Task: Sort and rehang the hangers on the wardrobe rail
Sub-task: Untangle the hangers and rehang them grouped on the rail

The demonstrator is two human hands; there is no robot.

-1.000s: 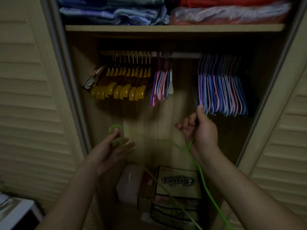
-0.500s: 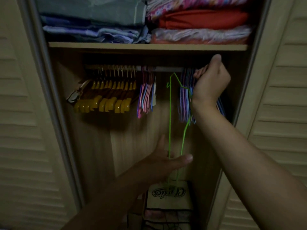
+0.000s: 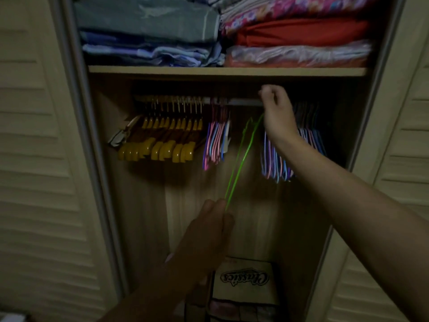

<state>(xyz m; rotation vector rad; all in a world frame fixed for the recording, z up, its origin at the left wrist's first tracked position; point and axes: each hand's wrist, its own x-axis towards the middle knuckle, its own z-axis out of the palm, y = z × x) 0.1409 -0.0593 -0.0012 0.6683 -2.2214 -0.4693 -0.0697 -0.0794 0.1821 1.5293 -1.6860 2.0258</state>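
Thin green wire hangers (image 3: 238, 163) slant from the wardrobe rail (image 3: 241, 101) down to the left. My right hand (image 3: 277, 112) is up at the rail, fingers curled round their top end. My left hand (image 3: 209, 225) pinches their lower end. Yellow wooden hangers (image 3: 162, 145) hang at the rail's left, a small pink-and-blue bunch (image 3: 216, 142) beside them, and a larger pink-and-blue bunch (image 3: 278, 163) to the right, partly hidden behind my right arm.
A shelf (image 3: 227, 71) above the rail carries folded blue bedding (image 3: 148, 31) and red and floral fabric (image 3: 299, 33). Louvred doors (image 3: 41, 159) flank the opening. A box printed "Classics" (image 3: 245, 278) sits on the wardrobe floor.
My right hand moved left along the rail with the green hangers' top. My left hand closed from open fingers to a pinch on their lower end. The hangers now slant.
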